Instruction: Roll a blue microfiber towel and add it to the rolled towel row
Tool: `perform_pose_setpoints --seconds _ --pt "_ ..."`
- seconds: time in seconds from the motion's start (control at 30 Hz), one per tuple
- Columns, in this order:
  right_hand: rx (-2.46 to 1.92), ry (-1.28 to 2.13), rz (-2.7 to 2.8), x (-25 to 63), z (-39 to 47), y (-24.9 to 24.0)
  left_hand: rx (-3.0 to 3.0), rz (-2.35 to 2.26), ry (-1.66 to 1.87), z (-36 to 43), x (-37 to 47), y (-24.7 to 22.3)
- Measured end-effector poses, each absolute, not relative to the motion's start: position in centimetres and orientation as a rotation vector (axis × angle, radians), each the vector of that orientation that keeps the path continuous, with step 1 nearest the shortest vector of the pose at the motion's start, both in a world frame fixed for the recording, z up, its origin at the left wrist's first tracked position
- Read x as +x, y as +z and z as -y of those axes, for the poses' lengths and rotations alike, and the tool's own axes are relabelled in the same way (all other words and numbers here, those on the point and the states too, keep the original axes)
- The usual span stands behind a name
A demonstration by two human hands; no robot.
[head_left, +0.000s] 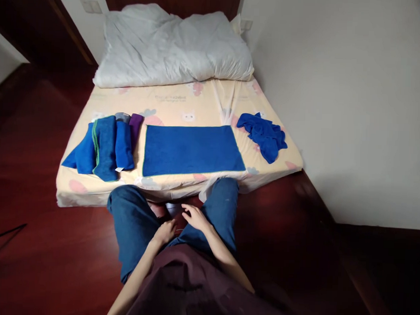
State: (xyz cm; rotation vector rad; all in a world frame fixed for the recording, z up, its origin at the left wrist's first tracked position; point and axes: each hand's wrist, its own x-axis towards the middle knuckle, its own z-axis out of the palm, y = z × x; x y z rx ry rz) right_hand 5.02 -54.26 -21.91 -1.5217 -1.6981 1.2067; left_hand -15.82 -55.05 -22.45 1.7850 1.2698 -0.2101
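Observation:
My left hand rests by my left thigh with its fingers curled in, and nothing shows in it. Over the inner side of my right thigh hovers my right hand, empty, its bent fingers apart. Beyond my knees, a blue towel with a thin green edge lies spread flat on the bed. Left of it sit several folded or rolled cloths: a blue one, a darker blue one with a green edge, another blue one and a purple one. A crumpled blue cloth lies at the right.
The bed has a patterned cream sheet. A bulky white quilt lies across its head end. At the right is a white wall. Dark red floor surrounds me, with a thin black rod at the far left.

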Motion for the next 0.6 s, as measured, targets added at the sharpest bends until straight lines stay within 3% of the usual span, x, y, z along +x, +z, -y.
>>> perform_pose_setpoints --seconds 0.2,0.33,0.6 --pt "-1.430 1.130 1.036 5.5 50.3 -21.8 1.776 -1.217 -0.323 54.6 -16.2 -22.4" --pt "-1.275 1.274 0.641 5.4 48.4 -21.3 1.786 -1.216 -0.357 55.1 -16.3 -22.9" --pt "-1.008 1.347 0.275 4.9 45.5 -20.1 1.792 -1.231 -0.401 55.1 -16.6 -23.7"
